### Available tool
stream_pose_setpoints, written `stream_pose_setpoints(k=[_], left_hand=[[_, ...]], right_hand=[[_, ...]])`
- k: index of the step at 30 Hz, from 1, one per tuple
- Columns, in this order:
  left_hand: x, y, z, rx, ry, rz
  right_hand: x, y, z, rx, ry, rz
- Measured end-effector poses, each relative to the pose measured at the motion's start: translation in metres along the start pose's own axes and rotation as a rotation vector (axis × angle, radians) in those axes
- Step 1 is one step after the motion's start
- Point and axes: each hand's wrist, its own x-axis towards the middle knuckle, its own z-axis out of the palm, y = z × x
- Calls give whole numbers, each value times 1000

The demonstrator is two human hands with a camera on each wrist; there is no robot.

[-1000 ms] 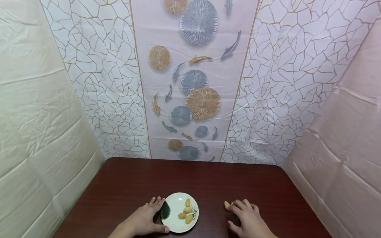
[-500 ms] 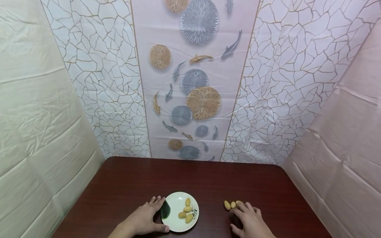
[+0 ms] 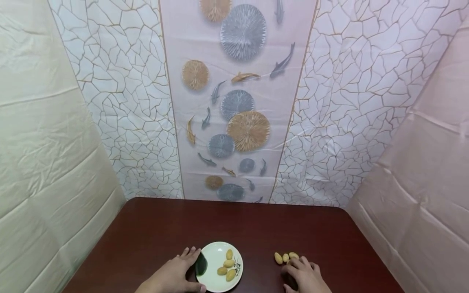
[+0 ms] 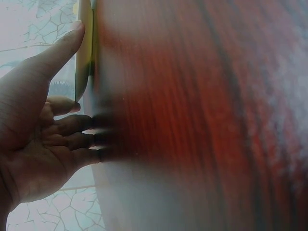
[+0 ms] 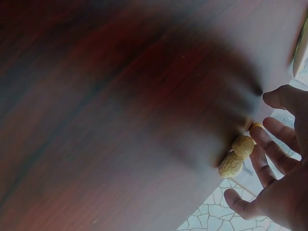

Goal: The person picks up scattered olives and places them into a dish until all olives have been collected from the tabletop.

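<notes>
In the head view, a round white plate (image 3: 214, 264) with a dark green patch at its left stands on the table. Several small yellow oval nut-like pieces (image 3: 229, 263) lie on its right half. My left hand (image 3: 174, 273) spans the plate's left rim, its thumb and index finger touching it and the other fingers extended. To the right, more yellow pieces (image 3: 278, 258) lie together on the wood beside my right hand (image 3: 307, 276). In the right wrist view its fingers are spread and slightly bent around the wrinkled pieces (image 5: 231, 165). Some pieces are partly hidden by the fingers.
The dark red-brown table (image 3: 234, 219) has rounded far corners. A patterned cloth (image 3: 234, 122) hangs behind it, and plain pale cloths (image 3: 55, 162) flank both sides. Table surface lies between the plate and the loose pieces.
My right hand has drawn back slightly to the right, uncovering several yellow pieces where one showed before. My left hand stays at the plate. The head view has tilted a little.
</notes>
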Motion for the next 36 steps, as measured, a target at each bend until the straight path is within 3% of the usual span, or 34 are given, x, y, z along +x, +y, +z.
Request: stream_pose_setpoints(k=[12, 29, 36], left_hand=[[0, -1, 2, 22, 11, 9], [0, 1, 1, 49, 11, 5], [0, -3, 2, 27, 9, 10]], right_hand=[[-4, -2, -3, -50, 13, -1], [-12, -3, 0, -11, -2, -18], [-11, -4, 0, 54, -61, -34]])
